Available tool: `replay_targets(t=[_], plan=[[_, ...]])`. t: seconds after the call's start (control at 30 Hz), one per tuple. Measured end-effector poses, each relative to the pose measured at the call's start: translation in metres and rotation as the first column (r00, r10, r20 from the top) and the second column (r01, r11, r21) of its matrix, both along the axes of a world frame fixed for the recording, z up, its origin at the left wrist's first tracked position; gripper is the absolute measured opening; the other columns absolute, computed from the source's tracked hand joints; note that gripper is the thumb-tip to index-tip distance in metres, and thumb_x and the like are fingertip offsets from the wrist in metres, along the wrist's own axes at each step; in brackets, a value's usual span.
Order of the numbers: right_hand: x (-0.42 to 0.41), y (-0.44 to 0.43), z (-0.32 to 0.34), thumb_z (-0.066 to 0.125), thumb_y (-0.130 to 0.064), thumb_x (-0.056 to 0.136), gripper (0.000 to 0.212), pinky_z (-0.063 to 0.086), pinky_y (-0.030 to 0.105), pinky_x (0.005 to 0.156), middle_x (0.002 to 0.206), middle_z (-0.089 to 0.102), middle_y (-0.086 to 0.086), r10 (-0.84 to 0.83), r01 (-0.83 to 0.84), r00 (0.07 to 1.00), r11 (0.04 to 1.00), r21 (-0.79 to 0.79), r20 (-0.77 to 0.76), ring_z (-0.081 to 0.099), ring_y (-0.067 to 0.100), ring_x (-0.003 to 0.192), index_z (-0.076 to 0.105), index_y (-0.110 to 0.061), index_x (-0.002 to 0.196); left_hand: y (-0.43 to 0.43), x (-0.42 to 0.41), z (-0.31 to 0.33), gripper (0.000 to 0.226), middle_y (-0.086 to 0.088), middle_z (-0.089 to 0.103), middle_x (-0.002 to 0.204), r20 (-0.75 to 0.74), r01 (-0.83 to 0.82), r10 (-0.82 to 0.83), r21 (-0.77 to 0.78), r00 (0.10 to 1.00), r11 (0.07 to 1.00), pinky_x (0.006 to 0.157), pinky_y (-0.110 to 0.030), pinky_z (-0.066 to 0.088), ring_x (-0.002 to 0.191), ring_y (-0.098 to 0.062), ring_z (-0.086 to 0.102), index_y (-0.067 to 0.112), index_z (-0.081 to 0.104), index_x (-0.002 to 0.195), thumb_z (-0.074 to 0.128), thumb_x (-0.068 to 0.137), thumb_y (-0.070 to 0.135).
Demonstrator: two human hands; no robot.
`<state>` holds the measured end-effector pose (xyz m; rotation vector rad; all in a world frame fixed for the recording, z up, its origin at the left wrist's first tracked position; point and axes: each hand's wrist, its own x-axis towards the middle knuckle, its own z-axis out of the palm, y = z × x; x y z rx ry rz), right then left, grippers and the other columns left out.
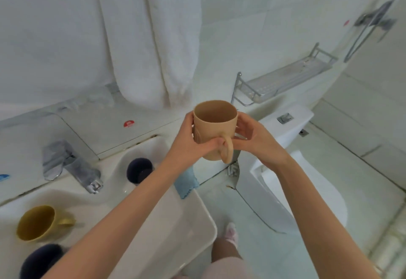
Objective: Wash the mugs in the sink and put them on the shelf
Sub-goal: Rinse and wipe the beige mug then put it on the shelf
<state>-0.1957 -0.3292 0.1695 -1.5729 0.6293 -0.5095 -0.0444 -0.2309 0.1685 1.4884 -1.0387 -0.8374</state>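
A beige mug (214,124) is held upright in mid-air, its handle toward me, to the right of the white sink (153,223). My left hand (191,142) grips its left side, thumb across the front by the handle. My right hand (254,138) touches its right side with curled fingers. In the basin lie a yellow mug (36,222) on its side and a dark blue mug (39,261) at the lower left. Another dark blue mug (139,169) stands on the sink's back ledge. The metal wall shelf (285,78) hangs empty, up and right of the beige mug.
A chrome faucet (72,166) stands at the sink's left rear. A blue cloth (186,183) drapes over the sink's right edge. White towels (153,36) hang on the wall above. A white toilet (285,168) stands right of the sink, below the shelf.
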Motion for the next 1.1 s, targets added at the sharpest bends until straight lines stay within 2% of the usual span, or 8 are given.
replay_targets(t=[0.17,0.37,0.53,0.67,0.8,0.9,1.0,1.1], plan=[[-0.029,-0.046,-0.005,0.078,-0.005,0.067,0.069,0.049,0.023,0.084,0.121,0.062,0.001,-0.033,0.032,0.999,0.999,0.023,0.011,0.058,0.014,0.113,0.049,-0.013,0.129,-0.055,-0.024,-0.007,0.068,0.021,0.052,0.108,-0.007,0.043,-0.043,0.007,0.999,0.999,0.074,-0.011,0.049,0.088,0.015,0.053,0.034,0.04,0.113,0.082,0.062,0.018],[-0.071,-0.135,-0.015,0.072,0.007,0.074,0.065,0.05,0.032,0.094,0.124,0.06,0.004,-0.01,0.01,0.999,1.0,0.005,-0.039,0.056,0.015,0.116,0.046,-0.012,0.132,-0.138,-0.07,-0.02,0.07,0.024,0.052,0.109,-0.06,0.001,0.001,0.027,0.998,1.0,0.072,-0.009,0.048,0.09,0.019,0.052,0.036,0.039,0.116,0.076,0.057,0.028],[-0.109,-0.209,-0.016,0.071,0.008,0.075,0.065,0.05,0.034,0.095,0.124,0.059,0.006,0.033,-0.032,0.994,0.999,0.013,-0.102,0.057,0.017,0.115,0.045,-0.011,0.131,-0.204,-0.109,-0.025,0.074,0.026,0.051,0.109,-0.075,-0.012,0.017,0.057,0.997,0.998,0.074,-0.009,0.048,0.098,0.009,0.052,0.038,0.038,0.116,0.083,0.06,0.023],[-0.125,-0.26,-0.019,0.072,0.011,0.071,0.069,0.051,0.022,0.084,0.122,0.059,0.004,0.06,-0.057,0.986,0.998,0.018,-0.155,0.058,0.009,0.11,0.044,-0.013,0.129,-0.247,-0.13,-0.034,0.087,0.02,0.047,0.113,-0.047,-0.063,0.069,0.101,0.997,0.993,0.081,-0.014,0.048,0.104,-0.001,0.053,0.031,0.027,0.122,0.085,0.057,0.027],[-0.125,-0.303,-0.024,0.075,0.01,0.068,0.07,0.051,0.018,0.08,0.118,0.059,-0.005,0.096,-0.099,0.972,0.995,-0.005,-0.213,0.058,0.005,0.108,0.046,-0.019,0.124,-0.282,-0.134,-0.04,0.077,0.022,0.048,0.109,0.044,-0.089,0.084,0.11,0.995,0.99,0.088,-0.019,0.046,0.106,-0.008,0.053,0.028,0.03,0.118,0.085,0.064,0.017],[-0.109,-0.334,-0.019,0.074,0.012,0.068,0.065,0.052,0.018,0.079,0.118,0.057,-0.004,0.123,-0.131,0.97,0.991,-0.024,-0.211,0.055,0.007,0.11,0.048,-0.023,0.116,-0.309,-0.121,-0.037,0.074,0.018,0.048,0.111,0.095,-0.141,0.134,0.074,0.986,0.987,0.08,-0.013,0.043,0.102,-0.005,0.051,0.029,0.037,0.116,0.087,0.061,0.025],[-0.087,-0.359,-0.012,0.073,0.009,0.07,0.064,0.052,0.018,0.077,0.123,0.054,-0.002,0.126,-0.136,0.972,0.99,-0.038,-0.199,0.054,0.007,0.112,0.049,-0.017,0.123,-0.329,-0.098,-0.029,0.073,0.006,0.047,0.116,0.159,-0.187,0.176,0.063,0.972,0.98,0.07,-0.016,0.045,0.096,-0.01,0.052,0.031,0.04,0.117,0.083,0.059,0.037],[-0.066,-0.376,-0.003,0.075,0.009,0.068,0.07,0.052,0.019,0.079,0.116,0.056,-0.003,0.151,-0.164,0.971,0.985,-0.054,-0.184,0.058,0.006,0.106,0.047,-0.013,0.128,-0.341,-0.074,-0.02,0.072,0.005,0.05,0.118,0.17,-0.207,0.197,0.048,0.966,0.977,0.066,-0.021,0.05,0.094,-0.012,0.055,0.03,0.041,0.119,0.085,0.062,0.03]])
